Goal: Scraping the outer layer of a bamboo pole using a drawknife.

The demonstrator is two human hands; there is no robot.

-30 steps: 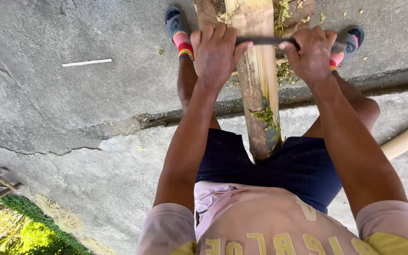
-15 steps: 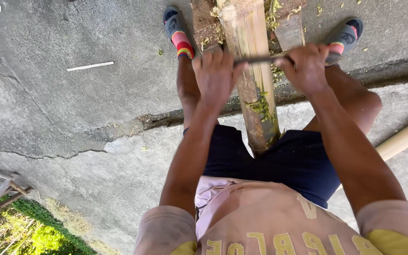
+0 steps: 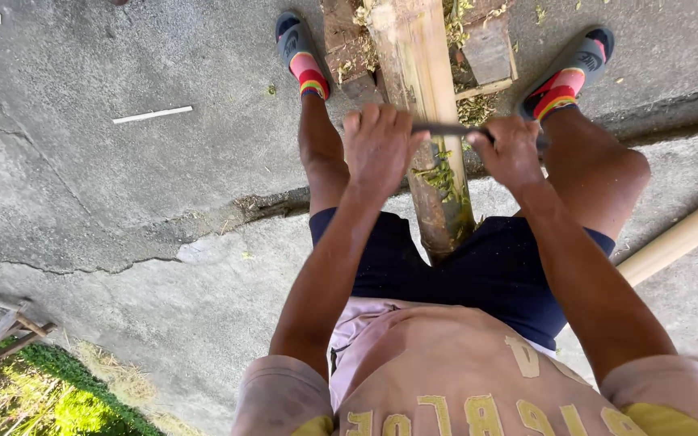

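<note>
I had my left hand [image 3: 377, 145] and right hand [image 3: 513, 149] each closed around an end of the dark blade [image 3: 450, 129], which lay across the bamboo pole [image 3: 430, 121] between them. The pole ran from between my knees out toward my feet. I judged this the scraping stroke, mid-pull; the next move called for even pressure from both fists, drawn toward me. Green shavings [image 3: 444, 171] clung just under the blade. The blade's ends were buried in my fists, and its edge was too thin to make out.

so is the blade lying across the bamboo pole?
Yes, the dark blade crosses the bamboo pole, gripped by the left hand and the right hand.
</note>
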